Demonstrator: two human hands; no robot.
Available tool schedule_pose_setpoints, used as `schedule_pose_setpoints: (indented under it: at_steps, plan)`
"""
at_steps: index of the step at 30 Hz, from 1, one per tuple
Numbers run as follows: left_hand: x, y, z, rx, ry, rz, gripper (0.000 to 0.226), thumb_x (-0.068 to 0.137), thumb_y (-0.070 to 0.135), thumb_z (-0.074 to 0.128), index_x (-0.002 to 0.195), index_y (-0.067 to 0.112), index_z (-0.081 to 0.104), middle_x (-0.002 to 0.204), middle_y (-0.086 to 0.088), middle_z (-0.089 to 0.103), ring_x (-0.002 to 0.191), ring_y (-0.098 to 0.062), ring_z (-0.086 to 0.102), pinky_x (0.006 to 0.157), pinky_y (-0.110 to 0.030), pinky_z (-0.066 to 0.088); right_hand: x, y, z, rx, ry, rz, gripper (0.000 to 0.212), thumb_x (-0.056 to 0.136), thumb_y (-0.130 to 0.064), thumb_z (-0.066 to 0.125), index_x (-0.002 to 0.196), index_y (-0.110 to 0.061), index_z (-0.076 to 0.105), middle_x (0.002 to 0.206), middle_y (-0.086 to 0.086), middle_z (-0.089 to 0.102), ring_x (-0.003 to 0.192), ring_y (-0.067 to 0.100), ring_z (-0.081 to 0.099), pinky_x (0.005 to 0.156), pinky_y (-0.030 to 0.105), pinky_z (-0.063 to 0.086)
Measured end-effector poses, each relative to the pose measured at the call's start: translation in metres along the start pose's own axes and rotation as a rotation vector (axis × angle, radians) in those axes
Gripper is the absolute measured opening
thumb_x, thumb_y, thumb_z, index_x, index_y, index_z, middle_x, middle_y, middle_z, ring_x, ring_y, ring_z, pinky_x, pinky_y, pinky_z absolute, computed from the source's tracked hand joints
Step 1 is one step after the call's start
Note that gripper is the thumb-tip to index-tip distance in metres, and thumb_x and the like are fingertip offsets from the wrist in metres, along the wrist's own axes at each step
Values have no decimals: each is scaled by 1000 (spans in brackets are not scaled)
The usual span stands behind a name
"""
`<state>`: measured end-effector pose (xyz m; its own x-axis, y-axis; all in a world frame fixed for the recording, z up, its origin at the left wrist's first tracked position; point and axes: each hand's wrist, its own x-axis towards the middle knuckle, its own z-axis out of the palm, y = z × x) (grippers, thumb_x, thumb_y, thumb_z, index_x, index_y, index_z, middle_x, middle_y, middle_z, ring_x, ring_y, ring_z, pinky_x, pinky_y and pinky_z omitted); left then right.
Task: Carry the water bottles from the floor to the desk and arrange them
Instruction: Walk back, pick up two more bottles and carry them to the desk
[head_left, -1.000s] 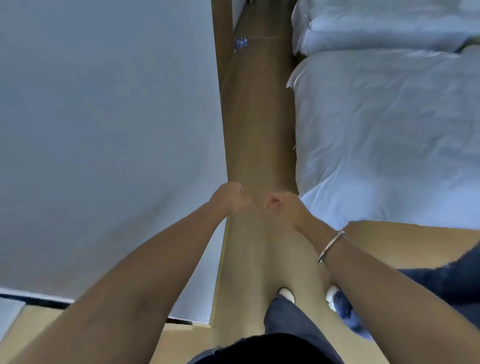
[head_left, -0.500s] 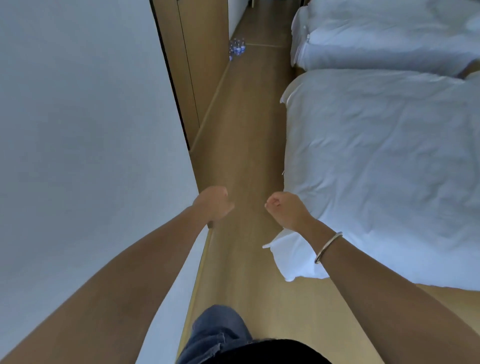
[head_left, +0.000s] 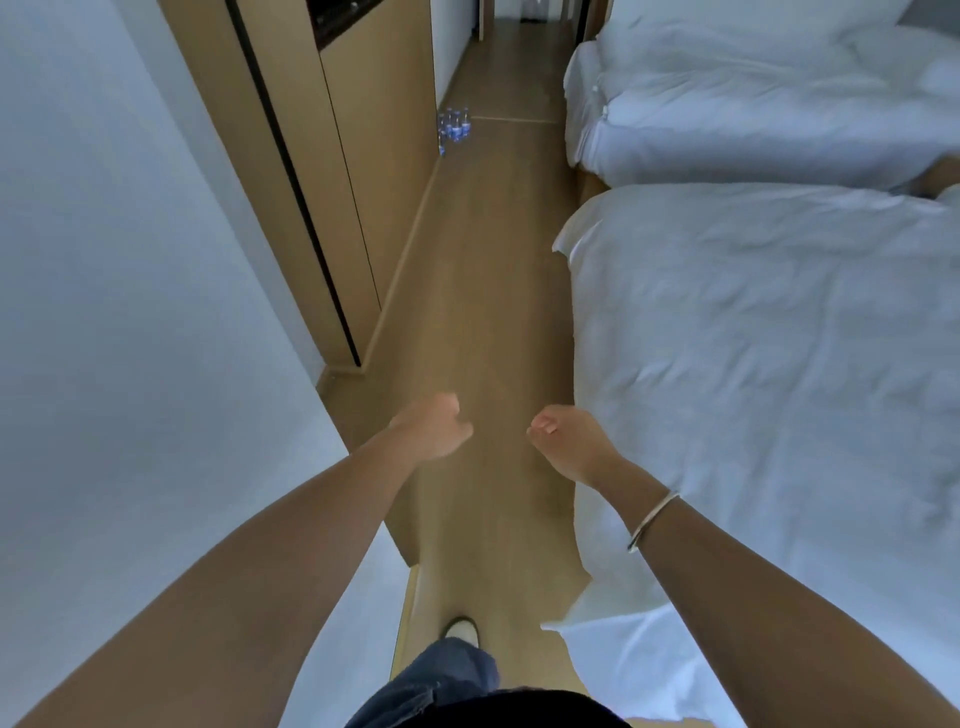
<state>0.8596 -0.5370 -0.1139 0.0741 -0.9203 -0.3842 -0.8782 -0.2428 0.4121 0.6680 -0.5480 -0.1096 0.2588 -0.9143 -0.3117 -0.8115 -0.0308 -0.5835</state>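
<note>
- Plain white wall (head_left: 119, 312): fills the left side of the view, running away from the person toward the far end of the room.
- Tan wooden cabinet panel with a dark vertical edge strip (head_left: 332, 171): stands against the wall, beyond the white section; a matching wooden skirting follows its base along the floor.
- Light brown wooden plank floor (head_left: 493, 270): forms a narrow aisle between the wall side and the beds.
- Cluster of small clear plastic water bottles with blue labels (head_left: 453, 126): stands upright on the floor at the far end of the aisle, close against the foot of the wooden cabinet, well apart from both hands. Exact count cannot be determined at this range.
- Left hand (head_left: 434, 426): held out over the aisle, fingers curled into a closed fist, nothing held.
- Right hand (head_left: 569, 441): held out near the left hand but not touching it, fingers curled inward with the thumb tucked against them, nothing held. A thin silver metal bangle (head_left: 652, 519) sits on the right wrist.
- One pale shoe (head_left: 460, 629) and a blue denim trouser leg (head_left: 447, 675): visible at the lower centre, on the floor.
- Near bed with crumpled white duvet (head_left: 769, 374): occupies the right side, its edge bordering the aisle.
- Second white-covered bed (head_left: 753, 104): lies beyond it, at upper right.
</note>
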Motion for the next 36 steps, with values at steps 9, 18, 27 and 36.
schedule_pose_setpoints:
  at_steps: [9,18,27,36]
  plan:
    - [115,-15,-34,101,-46,-96,38,93,37,44,123,14,49,121,-4,55,110,-24,54,83,-32,41,116,-25,-14,73,-22,77,29,91,-20,48,104,0,64,106,15,66,101,30,60,87,38,49]
    - [241,-1,-71,76,-43,-138,31,91,32,47,109,9,56,96,-6,58,91,-23,56,73,-32,43,254,-19,-43,91,-89,61,27,91,-18,48,105,1,61,107,14,64,99,28,60,83,36,49]
    - [401,59,-128,-168,52,-130,36,87,31,52,119,14,57,121,-4,61,106,-22,58,90,-32,47,427,-18,-134,61,-57,-14,25,89,-17,50,92,4,64,97,18,67,93,30,61,78,33,48]
    - [521,64,-170,-380,113,-229,28,89,23,55,111,8,59,114,-12,64,106,-30,60,83,-32,47,553,-29,-168,125,-58,-8,21,88,-16,51,90,-3,67,81,4,64,77,16,55,68,23,41]
